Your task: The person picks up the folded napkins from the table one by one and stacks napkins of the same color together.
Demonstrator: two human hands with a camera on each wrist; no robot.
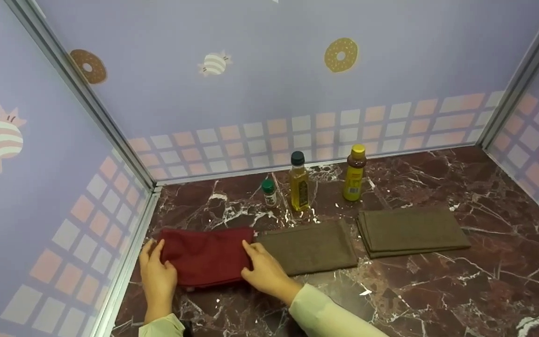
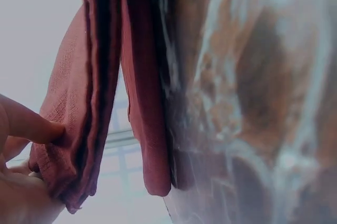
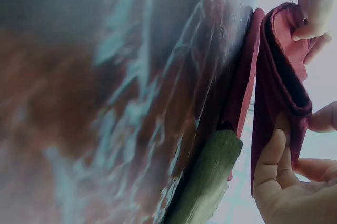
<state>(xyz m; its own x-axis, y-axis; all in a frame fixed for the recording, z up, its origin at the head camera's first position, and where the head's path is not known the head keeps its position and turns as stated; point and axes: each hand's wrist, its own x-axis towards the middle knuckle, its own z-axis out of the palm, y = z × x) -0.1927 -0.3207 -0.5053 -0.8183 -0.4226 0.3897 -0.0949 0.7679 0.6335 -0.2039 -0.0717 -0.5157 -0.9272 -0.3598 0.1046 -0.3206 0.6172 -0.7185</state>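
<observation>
A folded dark red cloth is held between both hands at the left of the marble-patterned table. The left hand pinches its left end, thumb on one side and fingers on the other. At the opposite end, the right hand grips the cloth between thumb and fingers. Both wrist views show this cloth raised, with a gap over another folded red cloth lying on the table. Just right of the red cloths lies a folded olive-brown cloth, near the right hand.
Another folded olive-brown cloth lies farther right. Behind the cloths stand a small green-capped jar, a dark-capped oil bottle and a yellow-capped bottle. A patterned panel borders the table close to the left hand.
</observation>
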